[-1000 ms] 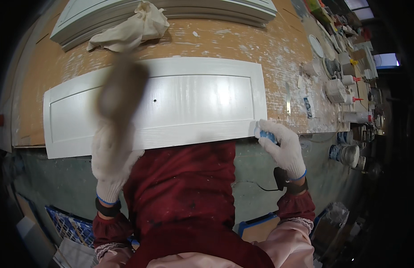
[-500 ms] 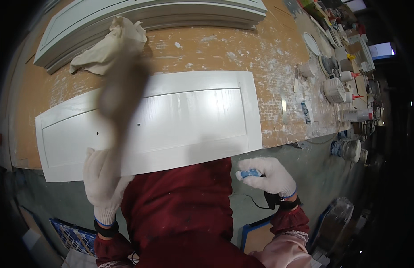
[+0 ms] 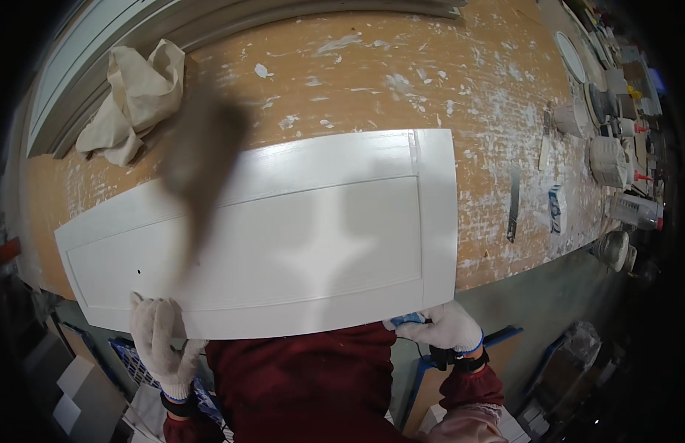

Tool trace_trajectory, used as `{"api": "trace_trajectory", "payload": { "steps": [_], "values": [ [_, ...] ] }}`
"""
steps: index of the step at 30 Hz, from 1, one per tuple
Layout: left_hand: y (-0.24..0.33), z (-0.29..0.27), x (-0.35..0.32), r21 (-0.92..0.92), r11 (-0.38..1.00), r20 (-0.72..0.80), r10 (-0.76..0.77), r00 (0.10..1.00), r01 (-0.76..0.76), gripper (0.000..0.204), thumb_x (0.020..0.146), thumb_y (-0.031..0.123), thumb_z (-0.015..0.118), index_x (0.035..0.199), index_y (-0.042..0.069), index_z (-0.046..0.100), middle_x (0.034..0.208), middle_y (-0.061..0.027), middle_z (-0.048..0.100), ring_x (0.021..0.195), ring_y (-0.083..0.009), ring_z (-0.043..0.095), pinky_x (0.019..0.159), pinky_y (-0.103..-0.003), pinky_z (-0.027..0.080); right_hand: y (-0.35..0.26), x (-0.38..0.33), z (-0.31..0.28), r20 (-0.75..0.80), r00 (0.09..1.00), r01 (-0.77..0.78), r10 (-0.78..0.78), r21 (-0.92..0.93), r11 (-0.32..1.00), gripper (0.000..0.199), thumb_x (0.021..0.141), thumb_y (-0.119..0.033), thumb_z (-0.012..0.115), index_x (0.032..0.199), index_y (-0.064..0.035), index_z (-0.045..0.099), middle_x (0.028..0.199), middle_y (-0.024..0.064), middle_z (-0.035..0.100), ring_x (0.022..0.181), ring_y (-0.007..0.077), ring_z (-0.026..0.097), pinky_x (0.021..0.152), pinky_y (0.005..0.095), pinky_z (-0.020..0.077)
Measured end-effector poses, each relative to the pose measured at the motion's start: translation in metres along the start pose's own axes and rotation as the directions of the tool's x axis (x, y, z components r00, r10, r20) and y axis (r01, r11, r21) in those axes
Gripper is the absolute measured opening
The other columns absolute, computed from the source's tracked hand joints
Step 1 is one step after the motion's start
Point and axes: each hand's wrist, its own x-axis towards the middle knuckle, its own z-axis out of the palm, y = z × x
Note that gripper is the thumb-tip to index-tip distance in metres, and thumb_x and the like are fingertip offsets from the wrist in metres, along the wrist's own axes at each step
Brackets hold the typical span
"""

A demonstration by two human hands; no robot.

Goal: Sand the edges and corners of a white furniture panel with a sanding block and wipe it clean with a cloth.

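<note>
A white panelled cabinet door (image 3: 283, 236) lies flat on a paint-spattered wooden workbench (image 3: 401, 81). My left hand (image 3: 159, 341), in a white glove, grips the door's near edge at its left end. At the door's near right corner, my gloved right hand (image 3: 444, 327) is closed around a small blue object (image 3: 407, 320). A dark blurred streak crosses the left half of the view; I cannot tell what it is.
A crumpled beige cloth (image 3: 135, 96) lies at the back left beside a grey-white moulded panel (image 3: 98, 66). Paint tubs, jars and lids (image 3: 604, 155) crowd the bench's right end, with a flat metal scraper (image 3: 514, 203) nearby. Boxes and a blue crate (image 3: 135, 365) sit on the floor below.
My left hand dropped from above the door to its near left edge. My right hand stays low at the near right corner. The view moved closer over the door.
</note>
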Motion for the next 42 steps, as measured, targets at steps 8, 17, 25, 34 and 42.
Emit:
{"api": "trace_trajectory", "payload": {
  "steps": [8,17,25,34,42],
  "values": [
    [-0.001,0.0,0.0,-0.038,0.999,-0.015,0.013,1.0,-0.014,0.071,0.08,0.05,0.068,0.13,0.001,0.052,0.123,-0.0185,0.052,0.117,-0.0384,0.051,0.107,-0.066,0.03,-0.004,0.01,0.0,0.024,0.999,-0.036,0.033,0.11,0.993,0.027,0.079,-0.015,0.072,0.106,-0.0111,0.067,0.089,0.0041,0.07,0.079,0.0187,0.066,0.07,0.0306,0.0514],
    [0.006,-0.014,0.01,-0.1,0.995,-0.002,-0.012,1.0,0.012,0.066,0.074,0.04,0.076,0.125,0.003,0.056,0.118,-0.0138,0.055,0.111,-0.0364,0.054,0.106,-0.06,0.035,-0.044,0.017,0.017,0.107,0.994,-0.014,0.022,-0.073,0.997,0.029,0.077,-0.007,0.071,0.105,-0.0058,0.068,0.093,0.0066,0.07,0.084,0.0182,0.067,0.075,0.0302,0.0525],
    [0.011,-0.02,-0.004,-0.271,0.962,-0.114,-0.014,0.993,-0.017,0.06,0.071,0.033,0.078,0.121,0.006,0.059,0.114,-0.012,0.06,0.109,-0.0363,0.055,0.104,-0.056,0.038,-0.072,-0.002,0.04,0.074,0.995,-0.062,0.064,-0.041,0.997,0.038,0.082,-0.008,0.068,0.118,0.0013,0.061,0.097,0.0082,0.072,0.092,0.0189,0.069,0.083,0.0286,0.0526],
    [0.022,-0.023,-0.01,-0.365,0.91,-0.295,0.087,0.952,-0.197,0.028,0.068,0.016,0.076,0.091,0.002,0.066,0.084,-0.0087,0.063,0.083,-0.0287,0.062,0.079,-0.042,0.05,-0.079,-0.023,0.045,-0.447,0.858,0.363,-0.253,0.18,0.914,0.046,0.08,0.003,0.062,0.125,0.0028,0.055,0.12,0.0128,0.061,0.101,0.0183,0.061,0.086,0.0286,0.0477],
    [0.048,0.003,-0.031,-0.433,0.862,-0.275,0.15,0.95,-0.262,0.03,0.076,0.036,0.074,0.057,0.015,0.063,0.053,-0.0004,0.048,0.053,-0.0182,0.051,0.051,-0.032,0.041,-0.094,-0.002,-0.005,-0.766,0.516,0.376,-0.384,-0.201,0.905,0.042,0.085,0.003,0.057,0.126,0.0038,0.053,0.131,0.014,0.052,0.118,0.0225,0.052,0.1,0.0323,0.0415]
  ]
}}
